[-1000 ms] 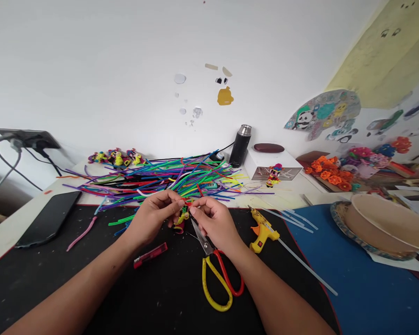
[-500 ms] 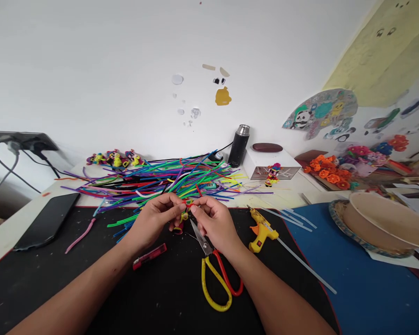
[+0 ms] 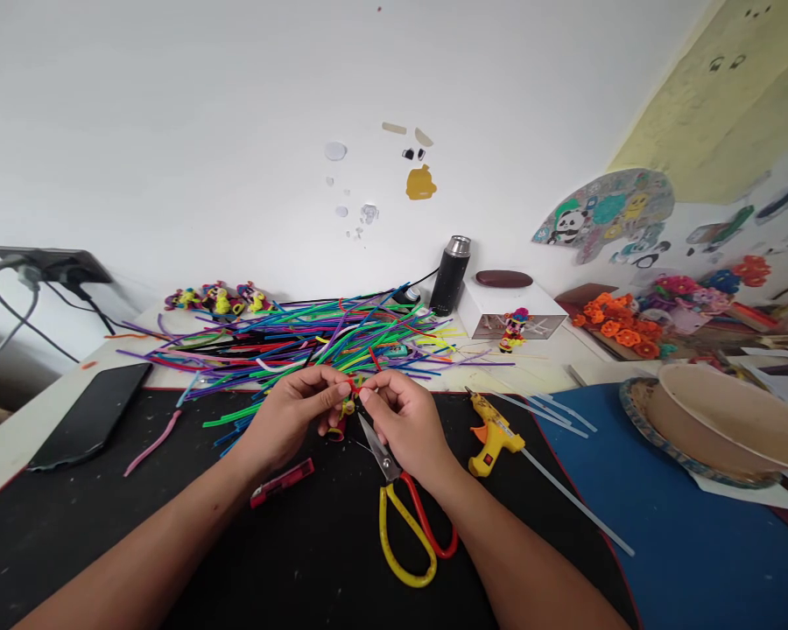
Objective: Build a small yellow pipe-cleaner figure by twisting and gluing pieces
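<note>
In the middle of the head view my left hand and my right hand nearly meet, thumbs against forefingers. Both pinch a small red pipe cleaner piece; its exact shape is too small to make out. Just below the fingers is a small yellow and red pipe-cleaner figure, partly hidden by my left hand. Scissors with one yellow and one red handle lie beneath my right hand, blades pointing to the figure. Left of them lies a dark red, pen-like tool.
Behind my hands spreads a heap of coloured pipe cleaners. A yellow glue gun lies right of my right hand, a phone far left. A finished doll stands by a white box, near a black flask.
My hands stay almost in place, still pinching the red piece, with only slight finger movement. The whole view has shifted very slightly.
</note>
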`<state>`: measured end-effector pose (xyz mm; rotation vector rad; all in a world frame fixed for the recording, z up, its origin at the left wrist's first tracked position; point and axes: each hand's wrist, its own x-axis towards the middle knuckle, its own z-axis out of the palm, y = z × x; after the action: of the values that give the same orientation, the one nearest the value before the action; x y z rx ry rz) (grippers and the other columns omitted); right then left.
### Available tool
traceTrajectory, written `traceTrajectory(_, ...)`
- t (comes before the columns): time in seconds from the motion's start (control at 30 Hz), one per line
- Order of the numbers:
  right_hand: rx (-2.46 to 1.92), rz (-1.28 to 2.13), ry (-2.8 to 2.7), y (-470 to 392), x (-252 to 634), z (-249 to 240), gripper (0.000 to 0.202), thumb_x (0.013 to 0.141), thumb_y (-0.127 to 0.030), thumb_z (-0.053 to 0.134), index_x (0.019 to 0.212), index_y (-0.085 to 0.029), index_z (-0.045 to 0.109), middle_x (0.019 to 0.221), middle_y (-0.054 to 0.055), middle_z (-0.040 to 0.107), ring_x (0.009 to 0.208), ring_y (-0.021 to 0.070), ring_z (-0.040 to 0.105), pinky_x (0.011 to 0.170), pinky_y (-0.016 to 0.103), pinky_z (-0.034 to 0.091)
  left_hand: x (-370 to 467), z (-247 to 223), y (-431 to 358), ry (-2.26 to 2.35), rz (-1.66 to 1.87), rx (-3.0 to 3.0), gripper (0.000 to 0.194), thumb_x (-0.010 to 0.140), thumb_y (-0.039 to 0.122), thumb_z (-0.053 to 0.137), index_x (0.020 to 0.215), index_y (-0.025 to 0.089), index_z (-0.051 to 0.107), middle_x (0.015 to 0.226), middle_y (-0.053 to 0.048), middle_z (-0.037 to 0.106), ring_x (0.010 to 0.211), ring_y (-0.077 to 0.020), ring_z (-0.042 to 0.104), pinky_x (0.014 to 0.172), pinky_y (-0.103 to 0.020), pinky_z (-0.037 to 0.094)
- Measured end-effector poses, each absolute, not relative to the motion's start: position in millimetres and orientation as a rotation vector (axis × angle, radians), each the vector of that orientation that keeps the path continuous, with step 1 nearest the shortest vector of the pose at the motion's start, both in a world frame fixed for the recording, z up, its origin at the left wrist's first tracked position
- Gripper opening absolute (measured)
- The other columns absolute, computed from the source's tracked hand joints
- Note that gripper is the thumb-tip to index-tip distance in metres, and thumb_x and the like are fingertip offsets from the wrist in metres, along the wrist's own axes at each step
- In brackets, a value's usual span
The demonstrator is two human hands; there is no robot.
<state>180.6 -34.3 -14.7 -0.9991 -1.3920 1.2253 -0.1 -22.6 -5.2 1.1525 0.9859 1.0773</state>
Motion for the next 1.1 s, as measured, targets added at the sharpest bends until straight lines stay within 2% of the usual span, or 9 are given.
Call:
traceTrajectory(0.13,-1.039,1.089,-1.478,-36,181,-14,0.017,0.093,-0.037,0.064,0.086,-0.022,0.065,0.056,-0.007,0.045,0.048,0.0116,0.041,0.049,0.024,0.032,0,-5,-23,0.97,1.073,1.139,0.035,0.075,0.049,0.09,0.079,0.018,0.073,0.057,0.004,0.061,0.046,-0.0097,0.054,0.043,-0.02,0.041)
traceTrajectory(0.37,-1.116,0.863,-1.735,-34,185,-13,0.01,0.091,-0.025,0.062,0.081,-0.023,0.065,0.054,-0.009,0.043,0.049,0.0113,0.04,0.053,0.026,0.029,-11,-3,-20,1.034,0.966,1.362,0.029,0.083,0.047,0.083,0.081,0.019,0.075,0.063,0.0,0.068,0.051,-0.0107,0.055,0.049,-0.021,0.043)
traceTrajectory(0.57,-1.153,0.791,-1.941,-32,186,-13,0.009,0.088,-0.018,0.063,0.08,-0.023,0.065,0.054,-0.009,0.044,0.049,0.0106,0.038,0.054,0.027,0.025,-18,8,-22,1.16,0.887,1.835,0.018,0.089,0.037,0.076,0.084,0.02,0.079,0.079,-0.003,0.075,0.072,-0.0164,0.066,0.067,-0.024,0.05)
traceTrajectory(0.8,-1.067,1.072,-1.624,-29,185,-22,0.014,0.095,-0.035,0.064,0.093,-0.022,0.068,0.062,-0.006,0.054,0.055,0.0124,0.048,0.053,0.025,0.033,-11,-1,-20,1.037,1.003,1.409,0.033,0.086,0.049,0.08,0.081,0.018,0.072,0.063,0.002,0.065,0.051,-0.0102,0.055,0.049,-0.02,0.044)
traceTrajectory(1.1,-0.967,1.296,-1.396,-32,179,-21,0.019,0.094,-0.04,0.067,0.093,-0.021,0.065,0.061,-0.007,0.053,0.043,0.0089,0.045,0.043,0.022,0.034,0,-4,-26,0.949,1.091,1.203,0.035,0.081,0.048,0.087,0.08,0.017,0.07,0.058,0.003,0.064,0.046,-0.0096,0.058,0.044,-0.019,0.043)
